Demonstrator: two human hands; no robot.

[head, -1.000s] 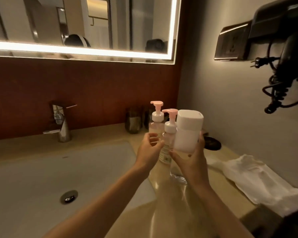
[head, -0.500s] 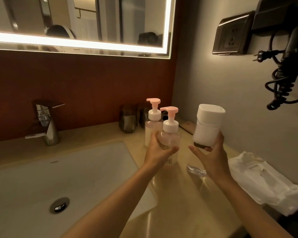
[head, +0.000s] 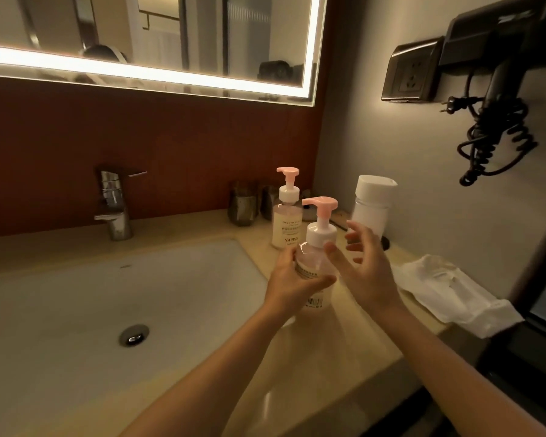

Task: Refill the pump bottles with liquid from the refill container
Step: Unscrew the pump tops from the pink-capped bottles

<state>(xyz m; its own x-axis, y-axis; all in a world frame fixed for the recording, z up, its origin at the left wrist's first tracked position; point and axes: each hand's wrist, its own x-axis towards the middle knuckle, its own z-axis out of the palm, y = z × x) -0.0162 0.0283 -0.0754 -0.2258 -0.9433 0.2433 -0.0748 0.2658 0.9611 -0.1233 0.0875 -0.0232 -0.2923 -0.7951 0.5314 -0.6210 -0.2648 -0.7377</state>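
Head view: left hand (head: 292,280) wrapped round body of near bottle (head: 316,266), presumably steadying it for uncapping; right hand (head: 371,274) spread, empty, just beside collar (head: 321,235); refill container (head: 372,200) parked upright by wall (head: 416,190) on counter (head: 344,357), clear of both hands; second bottle (head: 287,217) behind.

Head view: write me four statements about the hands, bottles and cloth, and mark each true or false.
1. The left hand grips the nearer pump bottle. True.
2. The right hand holds the white refill container. False: it is open and empty; the container stands on the counter by the wall.
3. The farther pump bottle has its pink pump head on. True.
4. The white cloth lies in the sink. False: it lies on the counter, right of the bottles, outside the sink.
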